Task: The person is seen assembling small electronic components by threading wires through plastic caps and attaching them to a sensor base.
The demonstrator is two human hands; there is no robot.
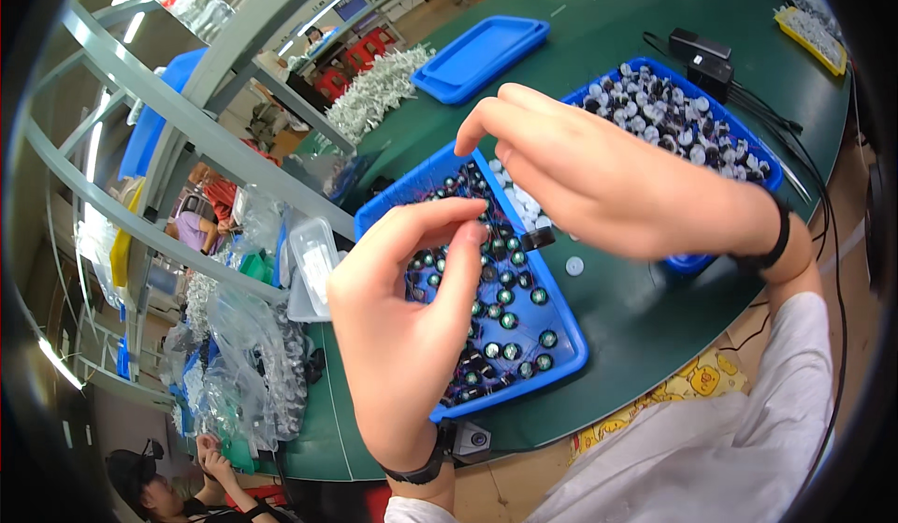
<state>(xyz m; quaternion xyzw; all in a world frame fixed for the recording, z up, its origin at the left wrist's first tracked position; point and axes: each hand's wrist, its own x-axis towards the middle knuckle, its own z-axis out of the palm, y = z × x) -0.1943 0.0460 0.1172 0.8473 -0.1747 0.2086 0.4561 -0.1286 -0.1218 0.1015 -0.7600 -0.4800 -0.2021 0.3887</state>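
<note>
My left hand (pixel 402 308) is over a blue tray (pixel 561 373) of small black parts with round greenish ends and thin wires. Its thumb and forefinger meet in a pinch; anything between them is too small to make out. Just right of it, my right hand (pixel 608 167) hangs above the tray's right edge, its fingers bent and pressed together. The hand hides what those fingers hold, if anything. A short black cylindrical piece (pixel 537 238) shows right beneath it; whether it is held I cannot tell. White round pieces (pixel 519 196) lie partly hidden under this hand.
A second blue tray (pixel 772 181) is full of white-and-black parts. One white disc (pixel 574 266) lies on the green table (pixel 636 326). Black adapters (pixel 706 65) with cables are at the far right. A blue lid (pixel 482 55), white parts (pixel 374 93) and a metal rack (pixel 178 102) stand beyond.
</note>
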